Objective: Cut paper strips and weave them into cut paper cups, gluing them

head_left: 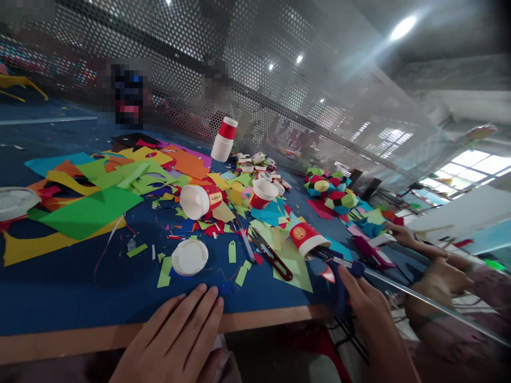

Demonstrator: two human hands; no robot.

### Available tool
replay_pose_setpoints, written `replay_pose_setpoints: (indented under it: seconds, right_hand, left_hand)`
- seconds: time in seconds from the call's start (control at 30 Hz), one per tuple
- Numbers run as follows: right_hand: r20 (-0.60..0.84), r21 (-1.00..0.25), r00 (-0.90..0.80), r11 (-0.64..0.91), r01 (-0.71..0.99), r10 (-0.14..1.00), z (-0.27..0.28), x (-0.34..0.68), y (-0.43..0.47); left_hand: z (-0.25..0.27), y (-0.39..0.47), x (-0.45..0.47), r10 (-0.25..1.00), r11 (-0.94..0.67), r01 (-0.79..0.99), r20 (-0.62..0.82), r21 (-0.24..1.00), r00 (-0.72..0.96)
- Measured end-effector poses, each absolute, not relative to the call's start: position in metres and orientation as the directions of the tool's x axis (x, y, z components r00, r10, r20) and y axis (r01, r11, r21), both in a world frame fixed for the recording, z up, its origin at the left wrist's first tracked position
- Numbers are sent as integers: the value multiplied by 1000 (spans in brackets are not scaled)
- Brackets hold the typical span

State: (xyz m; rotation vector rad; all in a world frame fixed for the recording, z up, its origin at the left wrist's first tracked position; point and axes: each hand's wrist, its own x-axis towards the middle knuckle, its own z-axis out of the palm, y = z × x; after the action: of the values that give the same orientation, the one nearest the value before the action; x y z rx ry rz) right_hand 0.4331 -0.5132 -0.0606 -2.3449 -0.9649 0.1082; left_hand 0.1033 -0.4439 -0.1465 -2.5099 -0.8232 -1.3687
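My left hand (179, 332) lies at the table's front edge, its fingers stretched out and holding nothing. Beyond its fingertips is a white round piece (190, 257), with small green paper scraps beside it. In my right hand (369, 308) is a blue hot glue gun (339, 287), a long clear glue stick (423, 300) running out behind it. The gun's front end points into the mouth of a tipped red and white paper cup (307, 238). Left of that cup, scissors with dark red handles (275, 258) rest on pale green paper. A clear-barrelled pen (244, 239) lies near them.
Coloured paper sheets (91, 207) pile up at the left. Further back are a tipped cup (199, 201), another cup (263, 192) and a stack of cups (224, 139). Colourful paper balls (331, 191) sit at the right. A co-worker's arm (419, 247) reaches in there.
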Motion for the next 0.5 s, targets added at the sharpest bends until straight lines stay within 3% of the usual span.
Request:
replay_pose_setpoints:
  seconds: [0.17,0.5]
  right_hand:
    - [243,-350,775,-693,630,583,-61,439,-515]
    - [340,-86,717,-739,668,609,-62,431,-511]
  left_hand:
    - [-144,-447,103,446,-819,547,794,174,414]
    - [-144,-450,102,467,-814,547,779,194,419]
